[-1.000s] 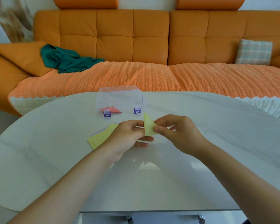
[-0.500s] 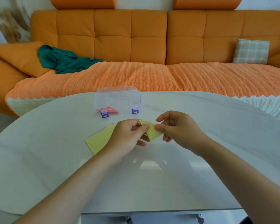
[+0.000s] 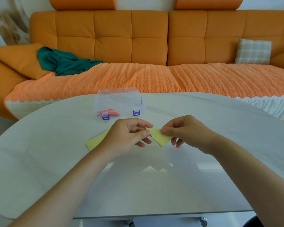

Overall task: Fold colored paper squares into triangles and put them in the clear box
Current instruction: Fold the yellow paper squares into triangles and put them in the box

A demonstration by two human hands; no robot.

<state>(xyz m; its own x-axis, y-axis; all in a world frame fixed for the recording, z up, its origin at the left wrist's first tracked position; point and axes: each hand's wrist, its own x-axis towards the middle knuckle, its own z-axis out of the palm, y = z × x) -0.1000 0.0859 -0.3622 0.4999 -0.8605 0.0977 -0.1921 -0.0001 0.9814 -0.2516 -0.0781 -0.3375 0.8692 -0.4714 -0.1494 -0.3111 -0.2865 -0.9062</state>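
Yellow paper, folded to a triangle, is held over the bench with its point toward me. My left hand pinches its left corner and my right hand its right. The clear box stands beyond.

I look down on a pale, glossy table with a rounded far edge. Near that edge, left of the middle, stands a clear box with two purple latches facing me. Red folded paper shows at its front left. Nearer me a yellow sheet lies flat on a purple sheet, both partly hidden.
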